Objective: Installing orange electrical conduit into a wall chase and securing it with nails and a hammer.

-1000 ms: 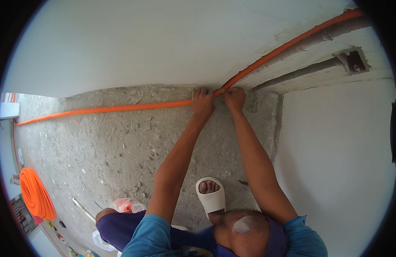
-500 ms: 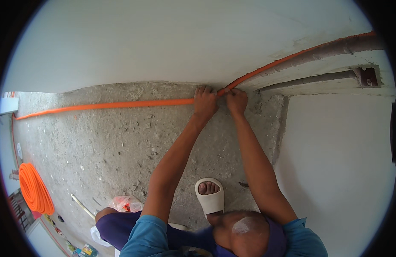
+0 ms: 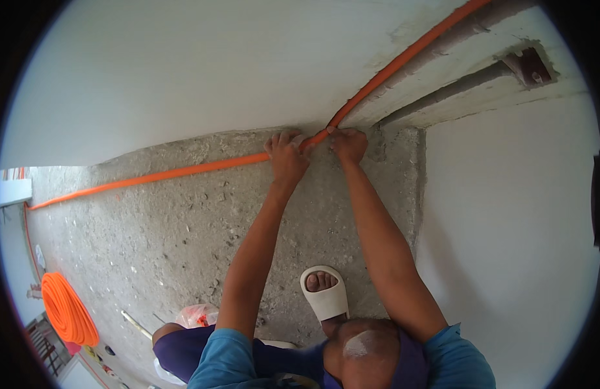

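Note:
A long orange conduit (image 3: 177, 173) runs along the rough concrete floor from the far left. Near the wall corner it bends upward and follows the white wall beside a chased groove (image 3: 436, 65). My left hand (image 3: 288, 159) is closed on the conduit just left of the bend, with the fingers over its far side. My right hand (image 3: 349, 145) pinches it at the bend, where floor and wall meet. A short stretch of bare conduit shows between the two hands. Parts of my fingertips are hidden behind it.
A second groove (image 3: 446, 93) leads to a recessed box (image 3: 535, 67) in the wall. A plain white wall (image 3: 501, 214) stands on the right. At the left lie a coil of orange conduit (image 3: 70, 310), a pale rod (image 3: 136, 324) and a plastic bag (image 3: 197, 315). My sandalled foot (image 3: 324, 288) is below my hands.
My left hand has moved left along the conduit, widening the gap between my hands. The view has turned, so the wall stretch of conduit appears steeper and wider.

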The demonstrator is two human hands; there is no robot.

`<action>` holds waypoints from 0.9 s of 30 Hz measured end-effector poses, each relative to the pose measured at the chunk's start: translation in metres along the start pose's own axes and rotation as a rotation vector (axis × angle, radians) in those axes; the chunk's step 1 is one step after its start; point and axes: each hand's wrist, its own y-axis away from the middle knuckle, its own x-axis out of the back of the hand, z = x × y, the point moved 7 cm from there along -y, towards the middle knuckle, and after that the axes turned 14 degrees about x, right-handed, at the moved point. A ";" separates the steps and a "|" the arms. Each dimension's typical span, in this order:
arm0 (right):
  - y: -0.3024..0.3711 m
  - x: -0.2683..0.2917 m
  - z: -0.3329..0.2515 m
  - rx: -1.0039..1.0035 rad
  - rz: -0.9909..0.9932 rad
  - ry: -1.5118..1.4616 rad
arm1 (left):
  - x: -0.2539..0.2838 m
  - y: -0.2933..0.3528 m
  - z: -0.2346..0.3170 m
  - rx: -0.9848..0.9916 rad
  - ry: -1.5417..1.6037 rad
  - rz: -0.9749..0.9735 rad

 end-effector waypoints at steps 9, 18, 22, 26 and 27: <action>-0.002 -0.001 0.001 0.014 -0.004 -0.057 | 0.079 0.059 -0.034 0.025 0.141 -0.220; 0.003 0.000 -0.004 -0.121 -0.054 -0.023 | 0.105 0.112 0.038 -0.071 0.104 -0.675; 0.001 0.010 -0.001 -0.088 -0.064 -0.021 | 0.125 0.106 0.055 -0.083 0.124 -0.617; -0.001 0.007 -0.002 -0.054 -0.090 -0.059 | 0.145 0.101 0.036 0.033 0.064 -0.629; -0.004 0.008 0.000 -0.057 -0.109 -0.047 | 0.147 0.102 0.026 0.069 0.004 -0.661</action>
